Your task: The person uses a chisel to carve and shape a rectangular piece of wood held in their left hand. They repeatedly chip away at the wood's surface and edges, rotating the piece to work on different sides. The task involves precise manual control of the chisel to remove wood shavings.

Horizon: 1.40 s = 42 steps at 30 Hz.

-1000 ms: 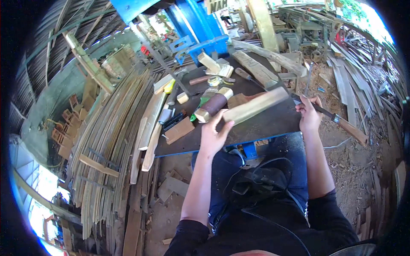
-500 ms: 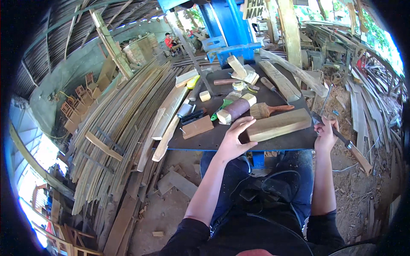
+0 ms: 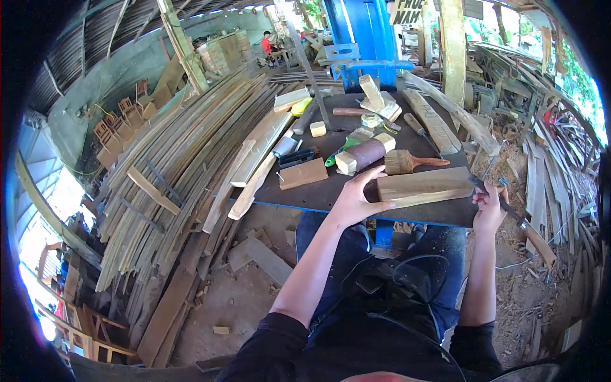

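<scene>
A squared wooden block (image 3: 425, 187) lies near the front edge of the dark tabletop. My left hand (image 3: 358, 198) holds its left end, thumb on the near side and fingers at the far corner. In my right hand (image 3: 489, 207), past the block's right end, is a long chisel-like tool (image 3: 538, 243) with a dark metal blade and a wooden handle. My fingers close around the metal part; the handle points down to the right, and the dark tip is by the block's end. Just beyond the block lie a wide paintbrush (image 3: 407, 162) and a sandpaper-wrapped wood piece (image 3: 365, 156).
A green-handled brush (image 3: 344, 148), a tape roll (image 3: 370, 120), a brown block (image 3: 303, 174) and a mallet-like wooden piece (image 3: 372, 92) share the tabletop. Long planks (image 3: 172, 146) are stacked at left. A blue machine column (image 3: 360, 38) rises behind. A person in red (image 3: 267, 43) sits far back.
The view has shifted, so the table appears a little lower and further right. Both hands keep their grips, the left on the block and the right on the chisel-like tool.
</scene>
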### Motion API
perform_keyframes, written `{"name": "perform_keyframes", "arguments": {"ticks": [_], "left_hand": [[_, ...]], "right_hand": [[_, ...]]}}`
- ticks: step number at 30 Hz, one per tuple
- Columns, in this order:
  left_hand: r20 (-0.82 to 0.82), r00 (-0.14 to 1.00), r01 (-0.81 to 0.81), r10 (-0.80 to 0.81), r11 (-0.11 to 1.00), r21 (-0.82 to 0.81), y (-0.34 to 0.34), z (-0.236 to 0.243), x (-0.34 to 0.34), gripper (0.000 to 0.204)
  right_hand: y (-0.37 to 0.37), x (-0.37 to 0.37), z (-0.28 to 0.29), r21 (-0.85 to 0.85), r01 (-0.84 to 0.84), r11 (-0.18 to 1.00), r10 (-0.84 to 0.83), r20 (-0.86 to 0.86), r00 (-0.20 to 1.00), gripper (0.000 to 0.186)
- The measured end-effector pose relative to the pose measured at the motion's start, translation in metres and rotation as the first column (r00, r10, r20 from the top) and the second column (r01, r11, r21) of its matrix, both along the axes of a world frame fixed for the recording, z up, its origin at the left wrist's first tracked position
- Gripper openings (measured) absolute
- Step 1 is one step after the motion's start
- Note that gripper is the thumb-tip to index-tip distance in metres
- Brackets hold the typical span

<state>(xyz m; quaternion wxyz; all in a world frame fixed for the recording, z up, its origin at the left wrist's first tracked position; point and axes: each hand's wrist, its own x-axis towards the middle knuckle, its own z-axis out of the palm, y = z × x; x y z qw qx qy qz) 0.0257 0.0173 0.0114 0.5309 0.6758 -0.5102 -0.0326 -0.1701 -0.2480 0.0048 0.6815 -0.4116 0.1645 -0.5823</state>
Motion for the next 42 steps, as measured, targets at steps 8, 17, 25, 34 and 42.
{"name": "perform_keyframes", "arguments": {"ticks": [8,17,25,34,42], "left_hand": [[-0.160,0.987,0.019,-0.028,0.998,-0.056,0.009,0.004,-0.004,0.090],[-0.111,0.994,-0.015,0.013,1.000,-0.022,0.009,0.013,-0.009,0.081],[-0.211,0.977,-0.034,0.011,0.994,-0.105,0.014,0.007,0.006,0.066],[-0.290,0.955,0.040,-0.060,0.996,-0.076,0.017,0.014,0.002,0.078],[-0.365,0.909,0.138,-0.201,0.972,-0.191,0.022,0.008,0.000,0.071]], "right_hand": [[-0.007,0.011,-0.008,-0.058,-0.079,0.995,0.069,-0.147,0.987,0.022],[-0.017,0.005,-0.013,-0.209,0.019,0.978,-0.058,-0.182,0.982,0.020],[-0.015,0.020,-0.030,-0.350,0.093,0.932,-0.174,-0.207,0.963,0.017],[0.000,0.007,-0.009,-0.237,0.111,0.965,-0.138,-0.103,0.985,0.019],[0.001,0.009,-0.014,-0.318,0.096,0.943,-0.166,-0.201,0.965,0.022]]}}
